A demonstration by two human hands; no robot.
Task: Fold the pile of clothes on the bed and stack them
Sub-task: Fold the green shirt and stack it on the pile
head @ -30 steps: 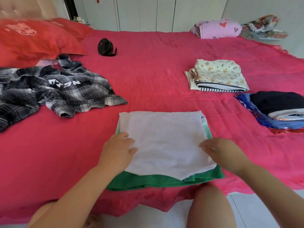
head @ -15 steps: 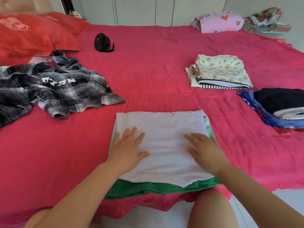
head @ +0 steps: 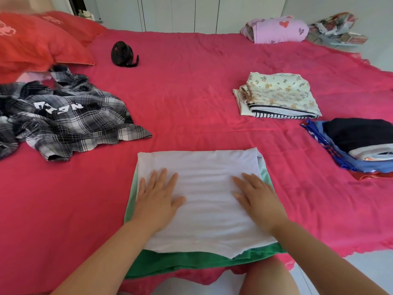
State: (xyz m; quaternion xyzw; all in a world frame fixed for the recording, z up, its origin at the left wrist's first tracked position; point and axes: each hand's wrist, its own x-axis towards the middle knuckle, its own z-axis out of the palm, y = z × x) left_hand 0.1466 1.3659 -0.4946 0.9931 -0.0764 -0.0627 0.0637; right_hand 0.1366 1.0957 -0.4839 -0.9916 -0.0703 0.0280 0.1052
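Observation:
A folded white garment (head: pixel 204 201) lies on a folded green garment (head: pixel 191 262) at the near edge of the red bed (head: pixel 191 103). My left hand (head: pixel 157 196) lies flat on the white cloth's left side, fingers straight and spread. On its right side my right hand (head: pixel 257 199) presses flat too. An unfolded black-and-white plaid shirt (head: pixel 63 120) lies crumpled at the left. A folded stack topped by a floral cloth (head: pixel 280 94) sits at the right. Another stack with a dark top piece (head: pixel 359 135) is at the far right edge.
Red pillows (head: pixel 38 39) lie at the back left, with a small black fan (head: pixel 123 54) beside them. A pink heart-print bundle (head: pixel 276 29) and a patterned bundle (head: pixel 336 24) sit at the far right corner. White cupboard doors stand behind the bed. My knees show below the bed edge.
Both hands moved from gripping the white cloth's near corners to lying flat on top of it, then slid a little farther up the cloth.

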